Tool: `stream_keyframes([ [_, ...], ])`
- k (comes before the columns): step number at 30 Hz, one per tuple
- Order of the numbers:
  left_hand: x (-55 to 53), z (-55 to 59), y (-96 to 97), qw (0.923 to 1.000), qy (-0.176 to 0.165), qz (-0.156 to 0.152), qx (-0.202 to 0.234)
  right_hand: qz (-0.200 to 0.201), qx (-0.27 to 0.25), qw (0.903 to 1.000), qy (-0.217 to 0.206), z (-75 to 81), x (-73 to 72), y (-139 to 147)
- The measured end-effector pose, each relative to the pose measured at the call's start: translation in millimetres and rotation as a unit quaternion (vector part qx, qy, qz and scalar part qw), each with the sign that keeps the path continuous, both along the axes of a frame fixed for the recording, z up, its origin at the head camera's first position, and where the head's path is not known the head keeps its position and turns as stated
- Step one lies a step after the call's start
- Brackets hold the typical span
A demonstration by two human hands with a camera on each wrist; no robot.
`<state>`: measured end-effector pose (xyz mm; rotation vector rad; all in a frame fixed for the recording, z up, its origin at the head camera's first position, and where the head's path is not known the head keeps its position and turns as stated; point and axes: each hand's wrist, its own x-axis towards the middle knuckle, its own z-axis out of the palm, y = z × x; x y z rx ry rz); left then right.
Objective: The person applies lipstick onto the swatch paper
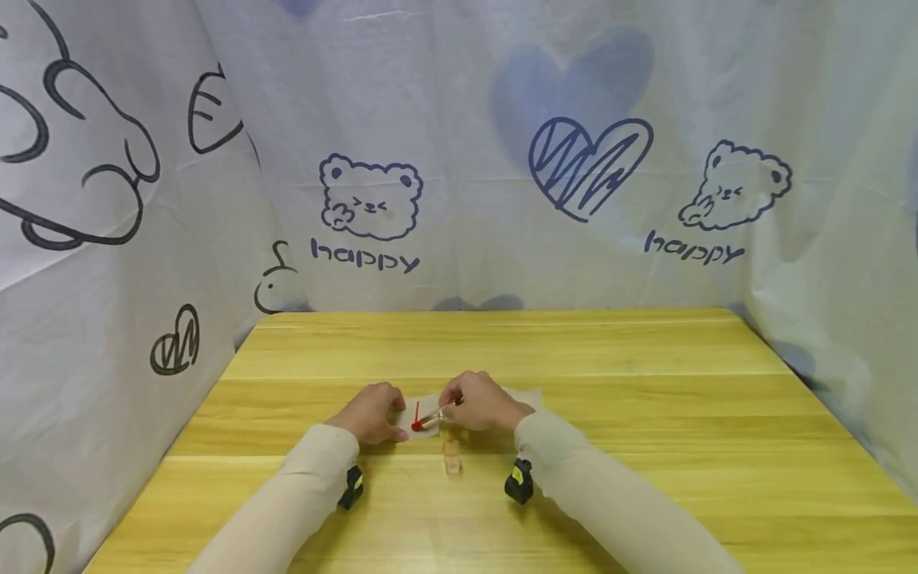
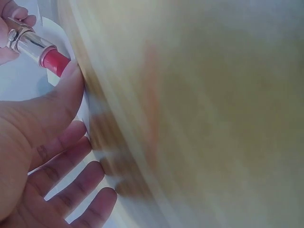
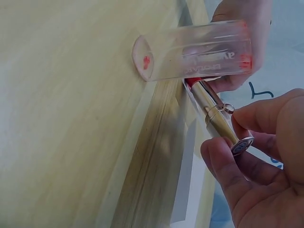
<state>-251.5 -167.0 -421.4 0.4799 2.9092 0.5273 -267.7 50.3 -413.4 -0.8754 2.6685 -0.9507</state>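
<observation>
My right hand (image 1: 479,400) pinches a lipstick (image 1: 429,421) by its base. The lipstick has a gold and silver tube with a small ring, and its red tip (image 2: 55,61) is out, touching or very near a white paper (image 1: 431,401). A red stroke (image 1: 417,411) runs along this paper. At the paper's left edge, my left hand (image 1: 373,413) rests with its fingers spread and loosely bent, and its thumb lies close to the lipstick tip. A clear cap (image 3: 204,50) with red smears stands on the table nearer to me, between my forearms.
Under and beyond my right hand, more white paper (image 1: 529,397) shows. The wood-grain table (image 1: 631,478) reaches back to a white curtain (image 1: 459,104) with drawn bears and hearts. Another curtain side hangs along the left.
</observation>
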Motion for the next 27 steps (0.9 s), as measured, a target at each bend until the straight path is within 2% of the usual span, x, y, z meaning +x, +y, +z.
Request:
stream_keyframes([
  [12,-0.6,1.2,-0.4,1.0000,0.003,-0.007,-0.005,-0.003,-0.006,0.9999,0.014,7.6,3.9,3],
  [27,-2.5,1.7,-0.7,0.9998,-0.005,-0.014,-0.009,-0.014,-0.011,0.9998,0.008,17.8,3.1,13],
])
